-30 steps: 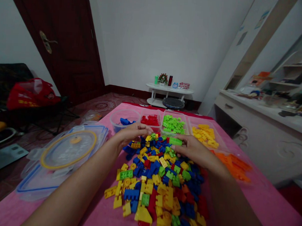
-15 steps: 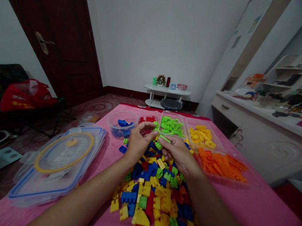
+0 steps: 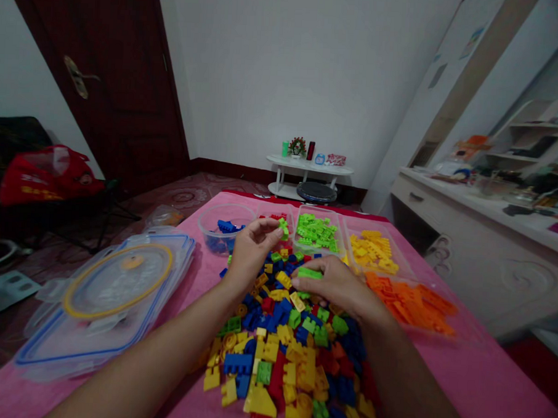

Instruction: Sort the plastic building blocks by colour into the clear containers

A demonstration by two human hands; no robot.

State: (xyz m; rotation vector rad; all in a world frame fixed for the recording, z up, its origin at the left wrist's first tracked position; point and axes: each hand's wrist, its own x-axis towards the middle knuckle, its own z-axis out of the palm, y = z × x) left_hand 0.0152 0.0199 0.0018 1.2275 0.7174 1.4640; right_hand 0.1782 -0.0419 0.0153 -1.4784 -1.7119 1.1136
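My left hand [image 3: 252, 251] is raised over the far edge of a pile of mixed building bricks [image 3: 273, 350], pinching a light green brick [image 3: 283, 228] at its fingertips. Lower and to the right, my right hand [image 3: 335, 282] is closed on another green brick [image 3: 309, 273], above the pile. Behind the hands stand a round tub of blue bricks [image 3: 227, 226], a box with red bricks [image 3: 273, 217], partly hidden by my left hand, and a box of green bricks [image 3: 317, 231]. Yellow bricks [image 3: 374, 251] and orange bricks [image 3: 408, 304] fill containers at the right.
Stacked clear lids [image 3: 113, 288] with blue and yellow seals lie on the left of the pink-covered table [image 3: 479, 378]. Beyond are a small white table [image 3: 308, 167], a red bag [image 3: 53, 174] on a chair and a white dresser [image 3: 472, 242] at right.
My hands have moved apart. The left has shifted slightly left and up with its green brick; the right has moved right and down, over the pile, with its own.
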